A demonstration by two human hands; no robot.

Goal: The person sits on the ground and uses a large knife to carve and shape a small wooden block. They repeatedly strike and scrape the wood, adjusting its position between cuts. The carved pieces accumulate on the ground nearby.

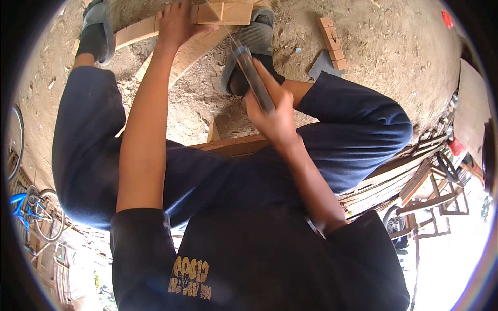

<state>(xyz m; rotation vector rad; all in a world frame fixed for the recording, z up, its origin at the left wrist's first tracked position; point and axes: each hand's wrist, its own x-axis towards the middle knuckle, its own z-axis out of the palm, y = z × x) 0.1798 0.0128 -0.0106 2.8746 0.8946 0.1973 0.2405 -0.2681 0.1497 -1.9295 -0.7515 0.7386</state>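
Observation:
Near the top edge, my left hand (177, 25) bears on a pale wooden board (236, 13), its fingers over the wood and its thumb stretched out to the right. My right hand (274, 110) is closed around the dark handle of a handsaw (255, 80), slightly blurred. The saw's thin blade, seen almost edge-on, slants up and left to the board beside my left hand. The board's far side runs out of the picture. My sandalled right foot (254, 46) is close by the board's right end.
Another wooden plank (189, 57) lies slantwise on the dirt ground under the board. To the right, a notched wood piece (332, 41) lies by a flat grey piece (324, 65). A blue bicycle (33, 207) stands far left, a wooden frame (433, 199) far right.

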